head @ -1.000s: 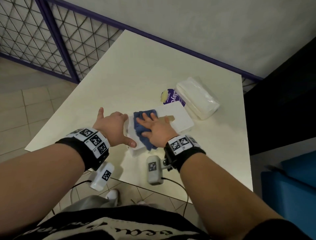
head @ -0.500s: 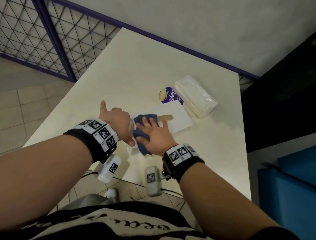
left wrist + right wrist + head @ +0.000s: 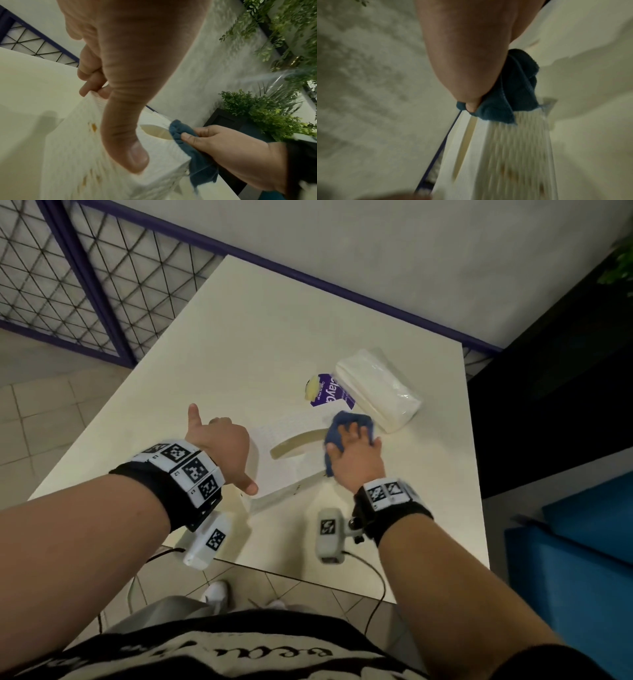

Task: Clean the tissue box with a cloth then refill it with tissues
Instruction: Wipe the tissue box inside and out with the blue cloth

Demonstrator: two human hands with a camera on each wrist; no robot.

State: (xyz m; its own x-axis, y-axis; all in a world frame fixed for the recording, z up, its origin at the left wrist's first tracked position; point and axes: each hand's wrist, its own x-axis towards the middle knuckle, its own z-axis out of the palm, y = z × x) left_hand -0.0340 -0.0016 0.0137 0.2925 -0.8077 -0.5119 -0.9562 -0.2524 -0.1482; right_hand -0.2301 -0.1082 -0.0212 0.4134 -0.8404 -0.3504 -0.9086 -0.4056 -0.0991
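The white ribbed rectangular tissue box (image 3: 291, 453) lies on the pale desk (image 3: 260, 344) near its near edge, its oval slot facing up. The left hand (image 3: 219, 440) steadies the box's left end, thumb pressed on the top and fingers (image 3: 89, 86) curled against the far corner, the little finger sticking out free. The right hand (image 3: 356, 457) presses a crumpled blue cloth (image 3: 346, 422) onto the box's right end, fingers spread over it and the thumb pinching a fold. Amber spots (image 3: 93, 127) remain on the top near the left thumb, so the wiping looks unfinished. The main risk, as I judge it, is the light box skidding toward the near edge under a firm stroke, or the cloth snagging in the slot. Just beyond the right end lie a clear-wrapped white tissue pack (image 3: 376, 388) and a purple printed wrapper (image 3: 329, 395); an outward stroke could knock them. The desk's far left half gives open room.
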